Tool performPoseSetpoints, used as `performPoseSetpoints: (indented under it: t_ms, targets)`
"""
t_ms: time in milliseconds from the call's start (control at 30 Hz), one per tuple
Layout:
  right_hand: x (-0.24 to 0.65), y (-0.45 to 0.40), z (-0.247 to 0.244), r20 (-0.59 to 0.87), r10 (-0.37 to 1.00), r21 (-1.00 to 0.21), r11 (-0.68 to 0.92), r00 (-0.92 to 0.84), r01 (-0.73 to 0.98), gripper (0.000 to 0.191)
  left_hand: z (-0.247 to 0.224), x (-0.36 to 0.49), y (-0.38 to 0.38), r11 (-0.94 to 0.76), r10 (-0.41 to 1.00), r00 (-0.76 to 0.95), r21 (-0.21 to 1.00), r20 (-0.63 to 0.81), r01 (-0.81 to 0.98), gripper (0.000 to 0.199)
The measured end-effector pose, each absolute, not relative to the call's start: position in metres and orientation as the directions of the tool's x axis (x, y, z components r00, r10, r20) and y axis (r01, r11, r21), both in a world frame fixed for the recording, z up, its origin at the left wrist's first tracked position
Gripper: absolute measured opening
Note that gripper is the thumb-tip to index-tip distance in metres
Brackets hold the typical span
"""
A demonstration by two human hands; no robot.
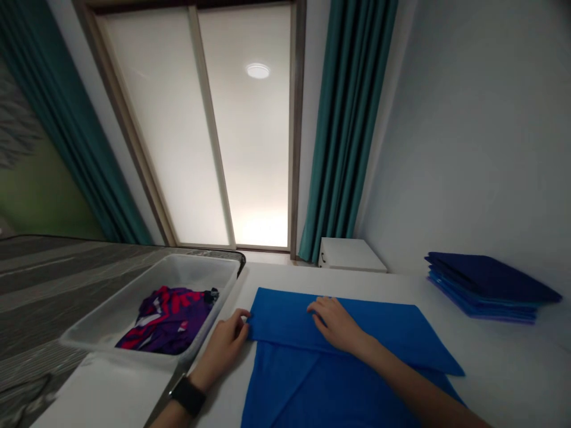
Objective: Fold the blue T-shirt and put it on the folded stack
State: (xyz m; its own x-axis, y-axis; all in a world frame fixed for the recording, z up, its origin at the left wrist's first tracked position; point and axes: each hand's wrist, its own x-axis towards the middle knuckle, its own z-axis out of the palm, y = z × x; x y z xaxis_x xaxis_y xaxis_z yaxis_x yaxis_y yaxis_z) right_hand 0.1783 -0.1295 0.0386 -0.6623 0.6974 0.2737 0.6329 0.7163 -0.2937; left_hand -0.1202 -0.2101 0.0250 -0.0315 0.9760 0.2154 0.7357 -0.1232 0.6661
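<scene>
A blue cloth (285,377) lies on the white table, its far part folded over in a wide band. At the band's left edge, my left hand (231,334) has its fingertips bent together against the cloth's border; whether fabric is pinched between them is too small to tell. A dark watch is on that wrist. My right hand (335,323) rests palm down on the middle of the folded band, fingers slightly curved and apart, holding nothing.
A translucent bin (205,267) with a purple and red garment (178,321) stands at the left. A stack of folded blue cloths (486,285) sits on the table (504,368) at the right. Beyond the table are a white cabinet (350,254) and teal curtains (348,131).
</scene>
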Motion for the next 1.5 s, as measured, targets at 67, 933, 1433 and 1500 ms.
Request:
performPoseSetpoints:
  t_ms: [67,933,1433,1500]
  targets:
    - [0.14,-0.116,0.039,0.264,0.646,-0.309,0.76,-0.717,0.572,0.024,0.022,-0.12,-0.21,-0.115,0.976,-0.043,0.676,0.211,0.728,0.028]
    - [0.011,-0.041,0.021,0.176,0.421,-0.233,0.896,-0.89,0.378,0.044,0.023,-0.116,-0.216,-0.204,0.936,-0.039,0.629,0.349,0.75,0.008]
    - [0.014,-0.053,0.026,0.185,0.407,-0.277,0.895,-0.895,0.35,0.029,0.024,-0.112,-0.217,-0.262,0.915,0.064,0.464,0.399,0.846,0.01]
    - [0.016,-0.055,0.027,0.19,0.423,-0.279,0.889,-0.886,0.364,0.029,0.024,-0.112,-0.217,-0.178,0.936,-0.006,0.488,0.352,0.854,0.012]
